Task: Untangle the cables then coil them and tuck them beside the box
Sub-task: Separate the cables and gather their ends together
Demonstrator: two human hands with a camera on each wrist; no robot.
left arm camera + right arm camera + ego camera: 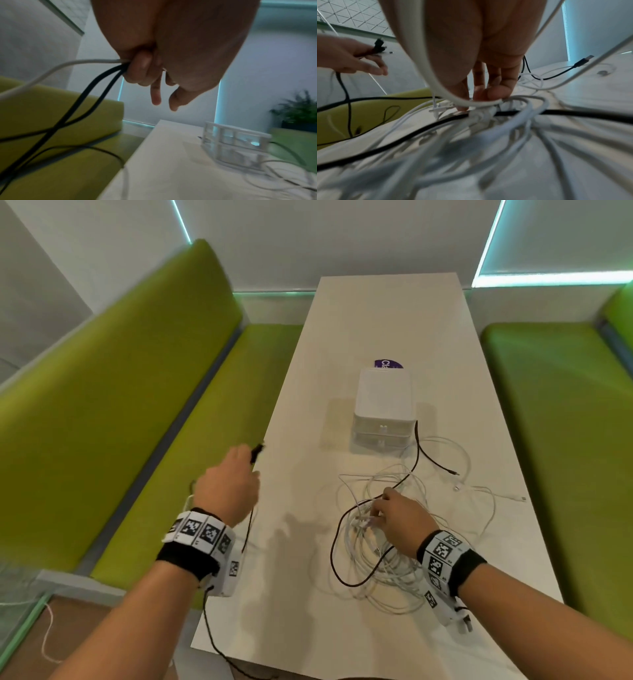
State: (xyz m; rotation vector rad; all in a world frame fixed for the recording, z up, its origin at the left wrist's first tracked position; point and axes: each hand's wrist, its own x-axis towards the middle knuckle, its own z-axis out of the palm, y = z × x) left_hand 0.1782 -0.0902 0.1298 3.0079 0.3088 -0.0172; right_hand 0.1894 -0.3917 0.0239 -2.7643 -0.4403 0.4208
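1. Head view: a thin black cable (pixel 85 91) is gripped in the curled left hand (pixel 226 484) at the table edge.
2. Glossy white cables (pixel 387 577), tangled in loops, are pinched by the right hand (pixel 402 518) on the smooth white table (pixel 376 320).
3. Beyond them stands a frosted plastic two-drawer box (pixel 383 405); its contents cannot be made out.
4. A purple disc (pixel 387 363) is half hidden behind it.

White table (pixel 376 320) between green benches (pixel 120 392); purple disc (pixel 388 363) on table; potted plant (pixel 298 112) behind one bench.
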